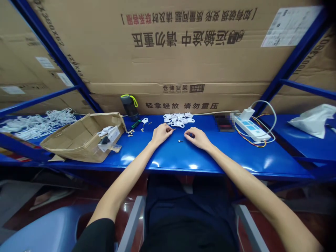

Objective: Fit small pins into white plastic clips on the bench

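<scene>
Left hand [161, 135] at eleven o'clock pinches a tiny brown piece [174, 129], right hand [198, 138] at one curls its fingers (gripping anything, I cannot tell), a metal fitting [180, 141] between at twelve.

From the gap between the left hand [161, 135] and right hand [198, 138], bare table [173, 157] opens toward 6 o'clock past a small metal part [180, 141], and toward 3 until the power strip [251, 129]. White pieces [178, 124] block 12, the bottle [129, 109] 10, the cardboard box [73, 148] 9; forearms [132, 169] bar 4 and 8.
</scene>
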### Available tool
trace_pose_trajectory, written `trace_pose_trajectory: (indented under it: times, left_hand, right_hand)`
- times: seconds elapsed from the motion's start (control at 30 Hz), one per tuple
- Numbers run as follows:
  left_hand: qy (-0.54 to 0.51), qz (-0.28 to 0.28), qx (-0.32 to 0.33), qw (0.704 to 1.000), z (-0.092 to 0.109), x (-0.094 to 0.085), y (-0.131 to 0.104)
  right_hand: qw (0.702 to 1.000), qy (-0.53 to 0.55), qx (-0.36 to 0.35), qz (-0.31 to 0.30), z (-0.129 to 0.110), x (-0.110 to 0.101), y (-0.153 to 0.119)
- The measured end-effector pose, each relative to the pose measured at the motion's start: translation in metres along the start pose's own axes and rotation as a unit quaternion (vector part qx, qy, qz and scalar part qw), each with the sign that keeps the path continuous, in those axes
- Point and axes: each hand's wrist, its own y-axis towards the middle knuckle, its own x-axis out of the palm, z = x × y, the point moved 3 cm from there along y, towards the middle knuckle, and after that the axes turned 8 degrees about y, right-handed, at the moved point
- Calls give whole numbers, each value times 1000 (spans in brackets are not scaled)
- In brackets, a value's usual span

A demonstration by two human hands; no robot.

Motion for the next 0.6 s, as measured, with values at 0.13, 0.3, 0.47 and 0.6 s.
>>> trace_pose_trajectory:
  times: [0.13, 0.3, 0.47, 0.6]
  left_hand:
    - [-19, 17, 45, 999, 4, -3, -1]
    - [-70, 16, 127, 989, 18, -8, -6]
    - [-83, 19, 178, 980, 32, -11, -10]
    - [-56, 22, 214, 975, 38, -10, -11]
  right_hand:
    - [1000, 2, 2, 2, 2, 0, 0]
    - [1000, 21, 2, 11, 4, 0, 0]
    - [999, 31, -11, 18, 3, 0, 0]
    - [999, 21, -15, 25, 1, 1, 0]
